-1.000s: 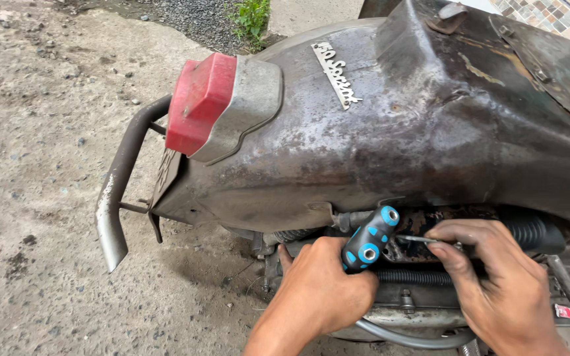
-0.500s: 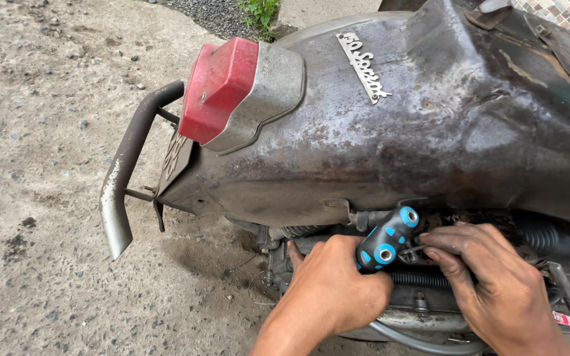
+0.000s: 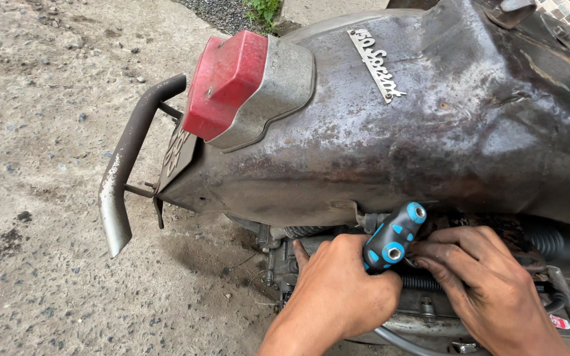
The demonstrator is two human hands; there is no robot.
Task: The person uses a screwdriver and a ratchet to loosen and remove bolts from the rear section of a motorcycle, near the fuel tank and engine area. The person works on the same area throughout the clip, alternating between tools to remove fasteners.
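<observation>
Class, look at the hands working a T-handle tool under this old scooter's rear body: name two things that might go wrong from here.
1. The left hand wraps the black-and-blue T-handle tool while the right hand pinches at its shaft; a slip might jam fingers against the rusty body panel.
2. Both hands look greasy, so the hold may slide and the tool jump off its fastener, which is hidden.

Soft, even daylight, bright overall. Dull sheen on the scooter body [image 3: 430, 132] and red tail light [image 3: 222, 82], no harsh glare. Diffuse shadow falls on the concrete ground [image 3: 41, 198] beneath the body; the engine recess is dim. Focus sharp throughout; slight wide-angle stretch at the edges.
</observation>
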